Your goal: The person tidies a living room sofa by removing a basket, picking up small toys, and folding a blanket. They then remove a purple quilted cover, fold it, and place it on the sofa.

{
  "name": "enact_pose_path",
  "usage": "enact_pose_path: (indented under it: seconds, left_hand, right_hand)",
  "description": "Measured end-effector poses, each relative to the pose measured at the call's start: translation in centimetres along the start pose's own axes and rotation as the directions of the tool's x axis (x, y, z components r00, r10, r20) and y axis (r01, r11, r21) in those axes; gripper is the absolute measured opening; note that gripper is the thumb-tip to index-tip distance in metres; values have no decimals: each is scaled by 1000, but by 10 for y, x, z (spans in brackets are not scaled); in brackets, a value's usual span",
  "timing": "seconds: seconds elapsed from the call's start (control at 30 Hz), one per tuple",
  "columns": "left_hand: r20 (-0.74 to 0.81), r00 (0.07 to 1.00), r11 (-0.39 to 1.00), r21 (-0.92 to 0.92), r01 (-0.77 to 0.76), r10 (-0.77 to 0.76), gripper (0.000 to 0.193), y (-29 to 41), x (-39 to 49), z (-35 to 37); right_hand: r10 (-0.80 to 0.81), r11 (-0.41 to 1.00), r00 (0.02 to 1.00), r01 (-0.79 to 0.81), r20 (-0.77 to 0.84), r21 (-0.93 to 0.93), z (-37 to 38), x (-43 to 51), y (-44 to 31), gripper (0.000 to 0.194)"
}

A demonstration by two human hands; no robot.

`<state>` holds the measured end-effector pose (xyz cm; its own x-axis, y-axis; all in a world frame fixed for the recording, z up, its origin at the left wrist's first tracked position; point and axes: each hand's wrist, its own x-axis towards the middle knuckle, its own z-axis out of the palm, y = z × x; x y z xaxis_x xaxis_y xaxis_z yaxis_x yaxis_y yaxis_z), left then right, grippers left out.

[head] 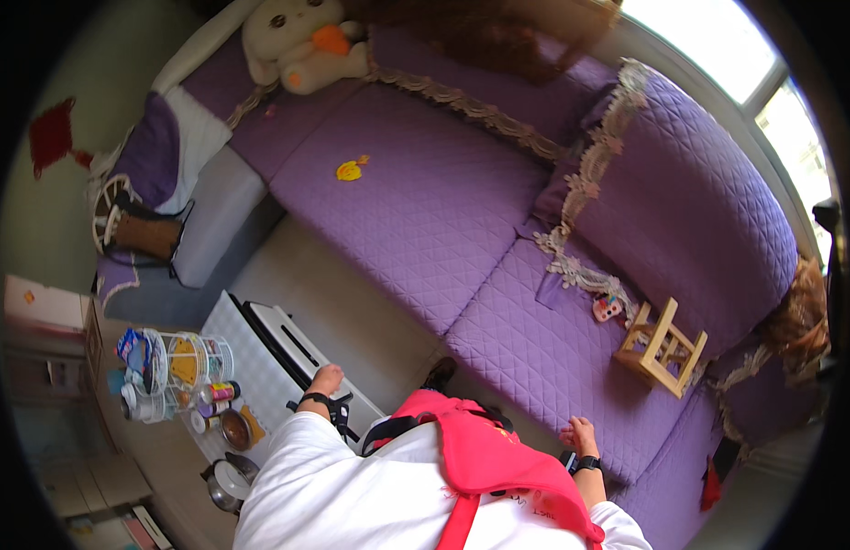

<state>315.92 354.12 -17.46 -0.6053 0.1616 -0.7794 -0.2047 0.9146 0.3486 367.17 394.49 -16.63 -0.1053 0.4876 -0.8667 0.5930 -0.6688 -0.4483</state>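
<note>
My left hand [327, 379] hovers beside the white table [222, 323], near its white front panel [294, 344]. Its fingers are curled and no object shows in it; how far they are closed is unclear. A black wristband with a black device [339, 416] sits at that wrist. Over the near edge of the purple quilted sofa [425, 227], my right hand [580, 436] is empty, with its fingers loosely bent and somewhat apart. A small wooden stool [662, 350] lies tipped on the sofa seat, beyond my right hand.
On the table stand a white wire rack [184, 361], several jars [219, 392], a brown bowl [236, 430] and a metal kettle [229, 485]. A yellow cutout [351, 169] and a dice-like toy [606, 309] lie on the sofa. A plush rabbit [308, 48] sits in its far corner.
</note>
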Motion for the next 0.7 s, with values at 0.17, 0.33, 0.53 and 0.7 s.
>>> enact_pose_path:
  seconds: [0.17,0.33,0.53,0.7]
  left_hand:
    - [-116,993,978,-204,-34,10,33,16,3,-18]
    - [-192,981,970,-230,-73,28,32,9,-13,-11]
    - [-183,972,987,91,-136,150,31,-56,-45,26]
    - [-230,973,998,-68,-17,0,21,-148,-48,32]
  right_hand:
    - [-105,987,994,107,22,-117,32,9,-56,24]
    - [-185,941,977,208,107,-268,43,32,-94,19]
    - [-53,936,997,68,53,-346,29,67,-105,20]
    - [61,942,997,-40,53,-332,54,95,-126,23]
